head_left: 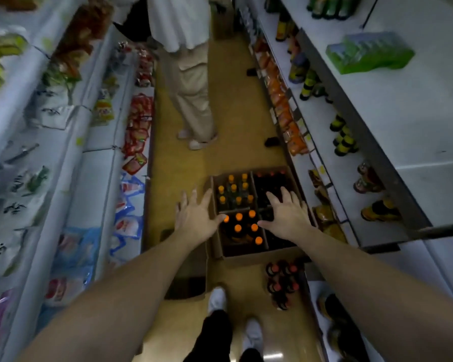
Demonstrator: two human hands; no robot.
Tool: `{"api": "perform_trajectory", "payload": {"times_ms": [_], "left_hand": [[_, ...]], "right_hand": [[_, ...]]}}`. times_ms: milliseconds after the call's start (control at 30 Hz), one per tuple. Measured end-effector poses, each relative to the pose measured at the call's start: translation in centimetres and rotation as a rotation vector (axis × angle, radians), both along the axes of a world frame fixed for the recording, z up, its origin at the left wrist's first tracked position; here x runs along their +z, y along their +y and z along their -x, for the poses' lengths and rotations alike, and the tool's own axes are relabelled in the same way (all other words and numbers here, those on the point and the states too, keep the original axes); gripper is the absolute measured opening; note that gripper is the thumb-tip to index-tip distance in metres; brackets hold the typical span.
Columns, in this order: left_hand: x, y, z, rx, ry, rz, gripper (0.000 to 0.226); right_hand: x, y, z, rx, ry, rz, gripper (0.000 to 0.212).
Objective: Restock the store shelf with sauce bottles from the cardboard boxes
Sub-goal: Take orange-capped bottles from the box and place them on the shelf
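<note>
Sauce bottles (238, 228) with orange caps stand upright in the cardboard box (256, 257), directly under both empty, spread hands: left hand (194, 218) over its near-left edge, right hand (289, 215) over the dark bottles. Likely heavy, breakable, slick; best gripped around the neck below the cap.

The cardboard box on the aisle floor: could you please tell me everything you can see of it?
The cardboard box is brown, open at the top and sits on the tan floor beside the right-hand shelving. Dividers split it into four compartments. The two left ones hold upright orange-capped bottles; the right ones look dark, their contents hard to make out. The left hand and right hand spread open above it, empty; contact cannot be told.
</note>
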State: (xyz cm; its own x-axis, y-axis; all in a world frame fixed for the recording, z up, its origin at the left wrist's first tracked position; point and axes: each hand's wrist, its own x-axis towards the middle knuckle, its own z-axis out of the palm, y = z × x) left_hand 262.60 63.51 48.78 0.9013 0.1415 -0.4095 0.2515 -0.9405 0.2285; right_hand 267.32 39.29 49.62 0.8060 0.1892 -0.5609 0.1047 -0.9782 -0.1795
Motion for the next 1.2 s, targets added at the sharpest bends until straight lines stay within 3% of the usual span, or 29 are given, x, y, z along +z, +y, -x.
{"api": "perform_trajectory", "payload": {"times_ms": [367, 700, 800, 967, 1200], "left_hand": [[-18.5, 1.0, -7.3, -0.097, 0.193, 0.103, 0.089], [-40.1, -3.4, -9.1, 0.015, 0.281, 0.302, 0.089], [-45.5, -4.6, -9.6, 0.001, 0.281, 0.343, 0.089], [-51.8, -5.7, -9.6, 0.138, 0.204, 0.446, 0.091], [-56.6, -6.4, -10.6, 0.263, 0.112, 0.531, 0.081]], "right_hand": [[-18.5, 0.2, -3.7, -0.217, 0.167, -0.044, 0.092], [-40.8, -0.5, -5.9, -0.266, 0.334, -0.128, 0.087], [-45.9, -0.8, -6.4, -0.285, 0.298, -0.196, 0.081], [-50.8, -0.5, -5.6, -0.311, 0.162, -0.211, 0.049], [-53.1, 1.0, -2.3, -0.611, -0.020, -0.352, 0.070]]}}
